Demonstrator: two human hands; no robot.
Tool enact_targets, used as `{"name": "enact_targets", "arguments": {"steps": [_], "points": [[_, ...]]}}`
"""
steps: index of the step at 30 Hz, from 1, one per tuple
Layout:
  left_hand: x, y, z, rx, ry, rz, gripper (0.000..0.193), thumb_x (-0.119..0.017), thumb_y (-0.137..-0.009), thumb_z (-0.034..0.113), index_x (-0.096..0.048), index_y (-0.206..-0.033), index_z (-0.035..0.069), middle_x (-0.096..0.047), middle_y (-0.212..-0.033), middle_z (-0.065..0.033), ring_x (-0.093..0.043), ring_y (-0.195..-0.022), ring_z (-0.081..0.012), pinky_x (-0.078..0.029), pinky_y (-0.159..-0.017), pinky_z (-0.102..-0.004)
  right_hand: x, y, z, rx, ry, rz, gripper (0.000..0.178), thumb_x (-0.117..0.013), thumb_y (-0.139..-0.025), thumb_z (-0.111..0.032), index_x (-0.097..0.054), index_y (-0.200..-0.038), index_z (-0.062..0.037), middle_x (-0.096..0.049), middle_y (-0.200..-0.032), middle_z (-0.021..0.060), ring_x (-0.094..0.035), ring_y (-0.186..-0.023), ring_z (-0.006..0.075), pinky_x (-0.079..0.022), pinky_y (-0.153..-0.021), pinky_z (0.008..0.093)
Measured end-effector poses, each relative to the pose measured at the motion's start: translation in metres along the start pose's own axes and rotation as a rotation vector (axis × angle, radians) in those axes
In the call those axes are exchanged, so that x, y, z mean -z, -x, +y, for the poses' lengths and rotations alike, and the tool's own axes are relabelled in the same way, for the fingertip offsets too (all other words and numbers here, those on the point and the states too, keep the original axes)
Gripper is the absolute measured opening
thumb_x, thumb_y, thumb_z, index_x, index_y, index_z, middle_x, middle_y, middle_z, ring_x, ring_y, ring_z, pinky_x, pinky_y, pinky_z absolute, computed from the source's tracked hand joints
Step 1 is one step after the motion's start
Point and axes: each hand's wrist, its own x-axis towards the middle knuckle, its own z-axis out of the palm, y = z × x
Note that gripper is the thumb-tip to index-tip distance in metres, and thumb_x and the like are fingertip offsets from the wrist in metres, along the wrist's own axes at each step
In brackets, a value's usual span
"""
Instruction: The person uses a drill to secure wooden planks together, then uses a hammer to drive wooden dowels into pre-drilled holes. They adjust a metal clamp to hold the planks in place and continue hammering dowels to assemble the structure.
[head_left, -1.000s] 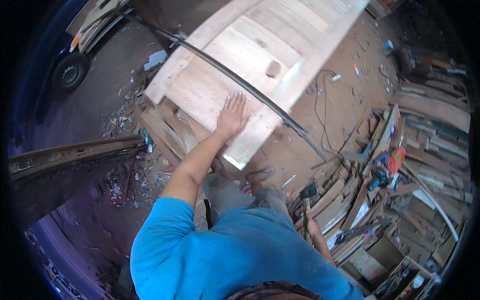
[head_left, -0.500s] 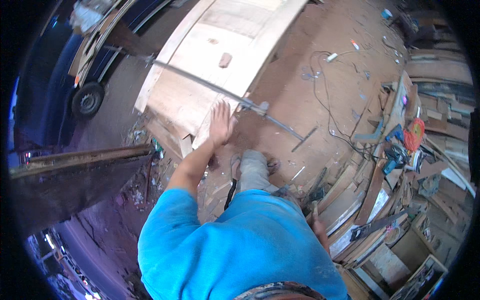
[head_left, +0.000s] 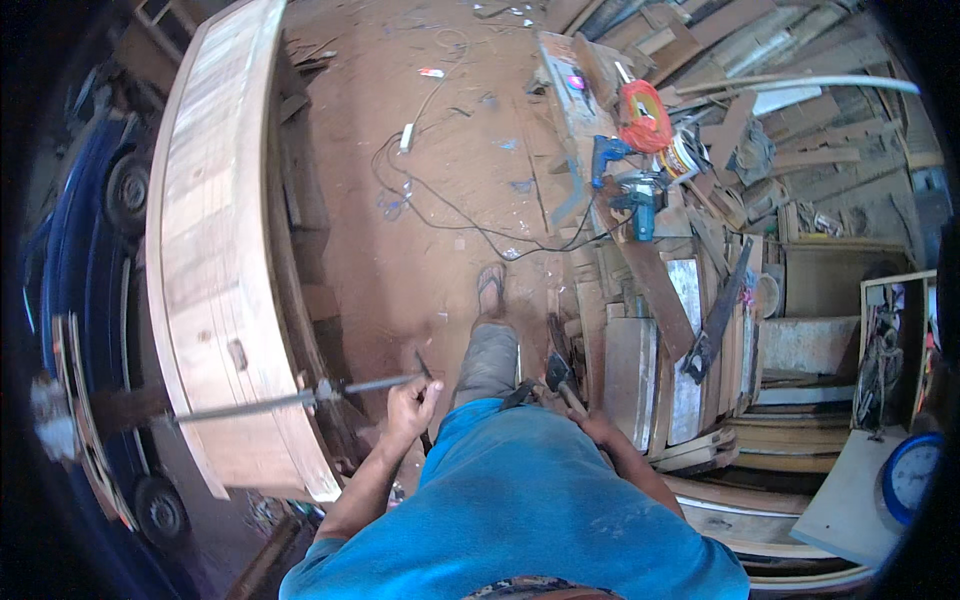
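A long bar clamp (head_left: 262, 405) lies across the near end of a pale wooden door panel (head_left: 215, 250) on the left. My left hand (head_left: 409, 408) is closed on the clamp's handle end, to the right of the panel's edge. The thin crossbar of that handle pokes out above the fingers. Close to my right thigh, my right hand (head_left: 597, 427) grips the wooden handle of a hammer (head_left: 558, 372), its dark head pointing away from me. Part of the right-hand fingers is hidden by the blue shirt.
Right of my leg lie stacked boards (head_left: 630, 370), a handsaw (head_left: 715, 325), a blue power tool (head_left: 641, 205) and an orange-red coil (head_left: 645, 115). A black cord (head_left: 470, 222) loops over the dirt floor ahead. A blue vehicle (head_left: 75, 260) stands beyond the panel.
My view has swung to the right, so the panel now sits at the left. My left hand has gone from lying flat on the panel's corner to holding the clamp handle. The hammer shows more fully.
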Motion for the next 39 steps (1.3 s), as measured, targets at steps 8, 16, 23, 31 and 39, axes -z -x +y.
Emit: {"name": "enact_targets", "arguments": {"steps": [8, 16, 23, 31, 39], "points": [[-0.048, -0.248, 0.012, 0.153, 0.168, -0.171, 0.040, -0.069, -0.095, 0.041, -0.074, -0.099, 0.002, -0.072, -0.077, -0.0153, -0.068, -0.065, -0.0237, -0.054, -0.064, -0.0347, 0.103, -0.061, -0.119, 0.211, 0.266, 0.150, 0.076, -0.067, -0.091, -0.053, -0.058, -0.129, 0.0118, -0.073, -0.099, 0.0275, -0.073, -0.096, 0.0350, -0.056, -0.083, 0.0450], [-0.107, -0.382, 0.075, 0.425, 0.460, -0.582, 0.055, -0.061, -0.099, 0.052, -0.070, -0.115, 0.001, -0.075, -0.100, -0.0130, -0.069, -0.082, -0.0195, -0.054, -0.076, -0.0334, 0.227, -0.143, -0.332, 0.367, 0.151, -0.078, 0.061, -0.058, -0.093, -0.047, -0.062, -0.123, 0.0062, -0.069, -0.080, 0.0176, -0.068, -0.073, 0.0288, -0.053, -0.075, 0.0461], [-0.104, -0.512, 0.096, 0.760, 1.147, -0.557, 0.044, -0.055, -0.102, 0.053, -0.064, -0.100, 0.010, -0.064, -0.081, -0.0045, -0.061, -0.073, -0.0170, -0.051, -0.071, -0.0337, 0.261, -0.163, -0.519, 0.765, -0.142, -0.179, 0.052, -0.052, -0.100, -0.042, -0.064, -0.124, 0.0019, -0.071, -0.112, 0.0235, -0.067, -0.105, 0.0331, -0.050, -0.093, 0.0438], [-0.036, -0.614, -0.026, 0.999, 1.354, -0.138, 0.021, -0.060, -0.098, 0.029, -0.053, -0.089, 0.011, -0.055, -0.069, -0.0041, -0.056, -0.053, -0.0202, -0.053, -0.049, -0.0354, 0.370, -0.218, -0.618, 0.593, -0.340, -0.376, 0.044, -0.054, -0.105, -0.045, -0.068, -0.119, -0.0048, -0.075, -0.098, 0.0086, -0.066, -0.066, 0.0133, -0.055, -0.062, 0.0295], [-0.017, -0.557, -0.078, 1.137, 0.733, 0.178, 0.038, -0.065, -0.089, 0.016, -0.055, -0.123, 0.003, -0.062, -0.090, -0.0095, -0.063, -0.078, -0.0265, -0.056, -0.064, -0.0391, 0.504, -0.511, -0.684, 0.607, -0.132, 0.143, 0.036, -0.065, -0.095, -0.034, -0.073, -0.105, -0.0012, -0.074, -0.085, 0.0120, -0.070, -0.071, 0.0193, -0.055, -0.067, 0.0388]]}}
